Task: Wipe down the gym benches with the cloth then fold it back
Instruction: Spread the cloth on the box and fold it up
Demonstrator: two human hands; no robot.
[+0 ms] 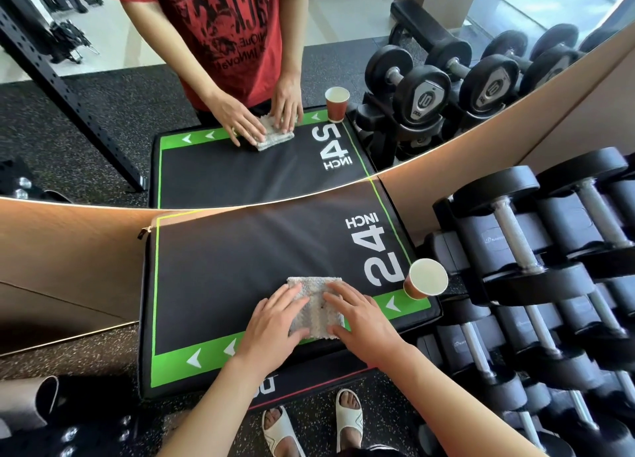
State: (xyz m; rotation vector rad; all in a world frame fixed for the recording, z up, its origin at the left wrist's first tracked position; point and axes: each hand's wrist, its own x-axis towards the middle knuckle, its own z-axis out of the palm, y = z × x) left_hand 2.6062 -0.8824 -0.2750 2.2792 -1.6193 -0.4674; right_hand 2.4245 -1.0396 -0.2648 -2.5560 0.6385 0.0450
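Folding stage: small grey terry cloth (315,305) lies folded on black-and-green padded bench (220,271).
Both hands flat, fingers straight: left hand (275,322) presses at 9 o'clock, right hand (360,319) at 3; wiping apparently finished.

Both forearms reach forward and converge. The left hand (275,322) lies palm down with fingers straight and spread; the right hand (357,315) lies flat beside it, fingers extended, pressing downward.

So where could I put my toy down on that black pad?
The pad is bare from the cloth back to the mirror, and left to the green line. The near right corner is crowded: paper cup, right hand, left hand.
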